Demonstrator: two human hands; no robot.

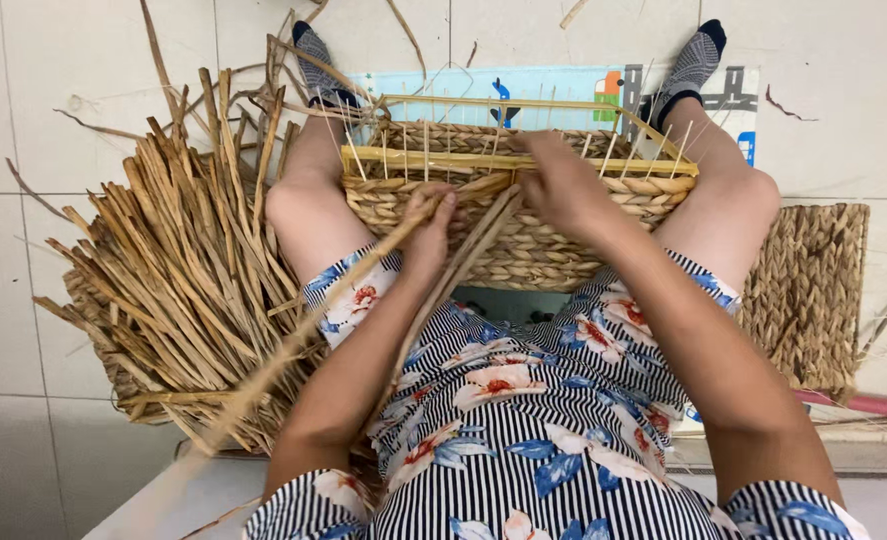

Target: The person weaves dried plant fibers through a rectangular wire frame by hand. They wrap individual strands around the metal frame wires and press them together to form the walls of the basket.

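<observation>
A half-woven straw basket (523, 250) on a thin wire frame rests between my knees. My left hand (429, 228) pinches long dry straw strands (453, 270) against the basket's near wall. Those strands trail back over my lap. My right hand (561, 180) grips the basket's top rim, its fingers curled over the woven edge beside the upright wires.
A big pile of dry straw stalks (178, 270) lies to my left on the tiled floor. A finished woven basket piece (805, 295) sits by my right knee. A colourful mat (563, 90) lies under the basket, near my socked feet. Loose strands are scattered on the tiles.
</observation>
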